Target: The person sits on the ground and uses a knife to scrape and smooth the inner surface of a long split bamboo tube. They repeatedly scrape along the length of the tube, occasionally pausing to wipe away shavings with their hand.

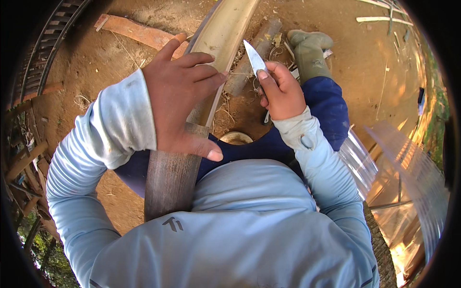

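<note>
main risk as i read it: the knife [255,60] blade points up and away, tip close to the left hand [180,91] fingertips, w/ only a narrow gap betw them over the bamboo piece [218,43]. if the blade slips off the hard curved surface or jumps fwd, it could catch those fingers. 2nd risk: the bamboo is propped at a slant across the lap, its dark lower end near the chest, upper pale end out over the dirt ground [120,62]; it's steadied by 1 hand only, so it could roll or slide sideways mid-cut and throw the blade off line. the boot [309,53] and knee sit just beyond the blade too, so a runaway stroke heads that way.

hands: left is spread fairly wide, palm down, fingers draped over the bamboo's edge, thumb pressed on the dark part, bracing rather than wrapping it. right hand [283,93] is closed tight round the knife handle, thumb up on the blade's back; handle itself is hidden in the fist. can't tell if the edge touches the bamboo yet. thin shavings lie below.
</note>
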Available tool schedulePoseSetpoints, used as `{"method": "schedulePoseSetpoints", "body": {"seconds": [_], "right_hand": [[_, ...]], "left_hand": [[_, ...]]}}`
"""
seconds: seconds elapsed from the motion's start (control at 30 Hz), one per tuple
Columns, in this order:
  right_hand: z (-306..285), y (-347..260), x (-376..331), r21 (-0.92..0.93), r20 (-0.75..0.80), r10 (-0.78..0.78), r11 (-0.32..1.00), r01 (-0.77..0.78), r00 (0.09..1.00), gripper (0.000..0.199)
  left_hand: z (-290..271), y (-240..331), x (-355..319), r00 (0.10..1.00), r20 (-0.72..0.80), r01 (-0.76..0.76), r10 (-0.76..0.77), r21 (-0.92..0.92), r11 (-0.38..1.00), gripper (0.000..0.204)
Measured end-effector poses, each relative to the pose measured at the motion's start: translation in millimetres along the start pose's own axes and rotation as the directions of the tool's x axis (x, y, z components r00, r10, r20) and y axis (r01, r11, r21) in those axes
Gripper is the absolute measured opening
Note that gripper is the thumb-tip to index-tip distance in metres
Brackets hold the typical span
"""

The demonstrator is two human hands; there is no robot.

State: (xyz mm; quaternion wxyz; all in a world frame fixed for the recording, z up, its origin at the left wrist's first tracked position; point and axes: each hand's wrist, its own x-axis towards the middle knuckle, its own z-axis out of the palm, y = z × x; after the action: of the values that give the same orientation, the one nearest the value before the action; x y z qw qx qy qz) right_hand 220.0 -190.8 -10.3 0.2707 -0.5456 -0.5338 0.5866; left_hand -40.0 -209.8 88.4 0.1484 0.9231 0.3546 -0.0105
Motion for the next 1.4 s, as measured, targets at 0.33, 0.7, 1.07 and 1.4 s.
{"method": "schedulePoseSetpoints", "body": {"seconds": [0.33, 0.7, 1.07, 1.4], "right_hand": [[-11, -9, 54, -0.354, -0.057, -0.18, 0.923, 0.149, 0.982, 0.032], [-16, -7, 85, -0.536, -0.069, -0.365, 0.798, 0.274, 0.928, 0.031], [-15, -20, 103, -0.665, -0.01, -0.516, 0.643, 0.38, 0.857, 0.033], [-15, -25, 111, -0.716, -0.006, -0.437, 0.63, 0.301, 0.9, 0.034]], "left_hand": [[1, -26, 37, 0.994, 0.095, 0.056, -0.062, 0.06, 0.997, 0.124], [11, -45, 62, 0.99, 0.081, 0.108, -0.113, 0.068, 0.992, 0.125], [39, -87, 74, 0.909, -0.402, 0.097, -0.108, -0.048, 0.994, 0.072], [38, -104, 99, 0.982, -0.09, 0.168, -0.166, 0.016, 0.986, 0.064]]}}
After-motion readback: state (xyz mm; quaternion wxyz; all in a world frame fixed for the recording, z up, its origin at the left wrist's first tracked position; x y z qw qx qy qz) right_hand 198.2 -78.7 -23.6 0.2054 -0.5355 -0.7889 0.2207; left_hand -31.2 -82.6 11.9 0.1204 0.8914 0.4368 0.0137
